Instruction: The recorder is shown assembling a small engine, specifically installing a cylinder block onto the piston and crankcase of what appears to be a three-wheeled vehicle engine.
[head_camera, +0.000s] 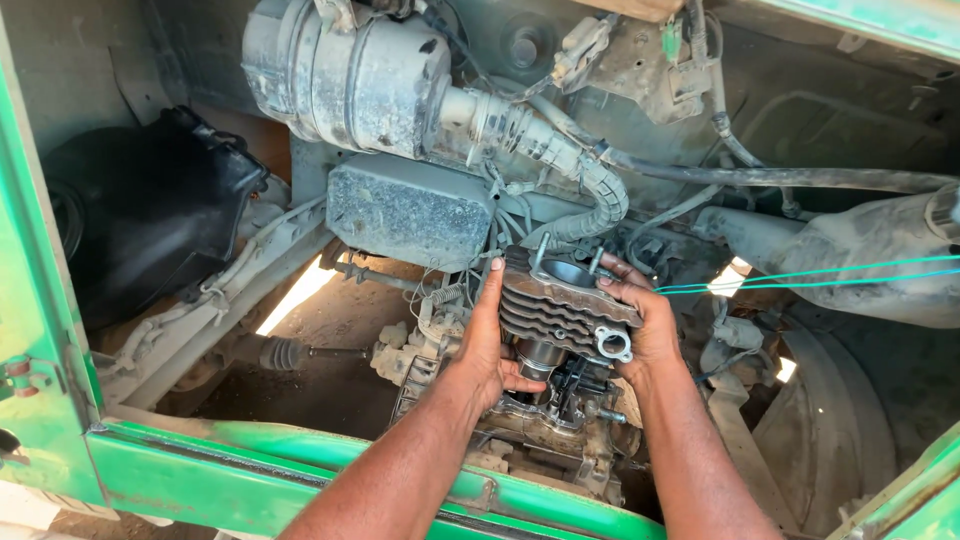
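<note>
I look into an open engine bay with a green body frame (250, 470). Both my hands hold a grey finned engine cylinder block (560, 310) over the crankcase (545, 425). My left hand (485, 345) grips its left side, thumb under the fins. On the right side and top edge rests my right hand (645, 320), fingers by a stud (597, 262). The piston (540, 353) shows just beneath the block. The cylinder bore (570, 272) faces up.
A dusty air filter canister (345, 75) with a ribbed hose (560, 160) hangs above. A grey box (405, 210) sits behind. A black cover (150, 200) is at the left, a drive shaft (300, 352) below it. Thin blue-green strings (820, 278) cross the right.
</note>
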